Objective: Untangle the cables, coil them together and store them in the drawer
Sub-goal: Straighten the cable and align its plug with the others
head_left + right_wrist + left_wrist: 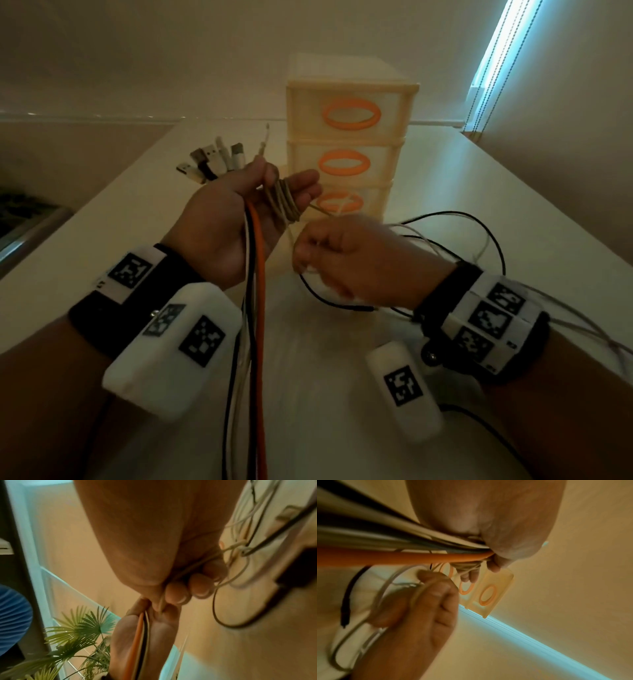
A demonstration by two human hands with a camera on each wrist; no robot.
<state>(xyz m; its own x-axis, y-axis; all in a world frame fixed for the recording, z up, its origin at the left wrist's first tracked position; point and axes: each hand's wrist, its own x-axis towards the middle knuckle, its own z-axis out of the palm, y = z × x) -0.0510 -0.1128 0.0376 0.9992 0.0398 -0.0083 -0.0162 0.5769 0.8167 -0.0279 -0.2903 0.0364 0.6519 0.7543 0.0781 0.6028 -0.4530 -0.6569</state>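
My left hand lies palm up with its fingers curled loosely round a bundle of cables, and a thin beige cable is wound in several turns round those fingers. My right hand sits just at four o'clock of the left one, fist-like, its fingers curled tight on the free run of that same beige cable, pinching it against the palm. From my left palm an orange cable, a black one and a white one run straight down toward six o'clock, past my left wrist camera. At eleven o'clock of my left hand the plugs of the bundle fan out over the white table. At three o'clock of my right hand loose loops of black and white cable trail over the table and across my right wristband. Straight ahead, at twelve o'clock and close behind both hands, stands the small cream drawer unit with three drawers, each with an orange oval handle; all three look closed. In the right wrist view a palm-like plant shows beyond my hands.
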